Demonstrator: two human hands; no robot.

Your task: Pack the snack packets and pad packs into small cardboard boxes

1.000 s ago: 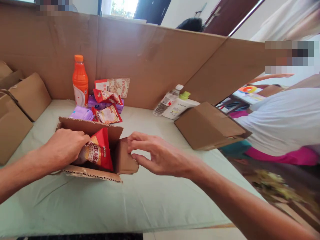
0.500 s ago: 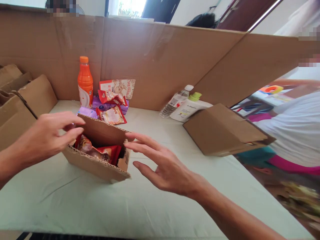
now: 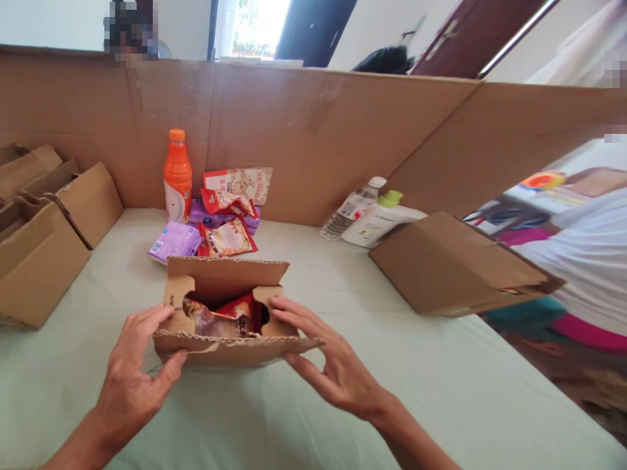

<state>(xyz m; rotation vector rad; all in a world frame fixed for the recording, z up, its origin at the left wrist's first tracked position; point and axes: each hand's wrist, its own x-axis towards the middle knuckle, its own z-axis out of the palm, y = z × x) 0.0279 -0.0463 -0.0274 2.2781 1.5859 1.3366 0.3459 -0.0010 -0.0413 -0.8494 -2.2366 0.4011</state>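
Observation:
A small cardboard box (image 3: 220, 352) stands on the table in front of me, its long flaps raised and its short side flaps folded partly inward. Inside it, red and cream snack packets (image 3: 223, 323) show between the flaps. My left hand (image 3: 140, 365) holds the box's left end, fingers at the side flap and thumb against the near flap. At the opposite end, my right hand (image 3: 328, 359) grips in the same way, its fingertips on the right side flap and its thumb under the near flap's corner.
Behind the box lie purple tissue packs (image 3: 175, 240), red snack packets (image 3: 228, 236) and an orange drink bottle (image 3: 177, 176). A water bottle (image 3: 353, 207), a white bottle (image 3: 385, 219) and a closed box (image 3: 460, 264) are at right. Open boxes (image 3: 44, 261) stand left; a cardboard wall (image 3: 304, 143) runs behind.
The box has turned so its long side faces me, and its side flaps have come inward. My left hand moved down to the near left corner; my right hand closed onto the right end.

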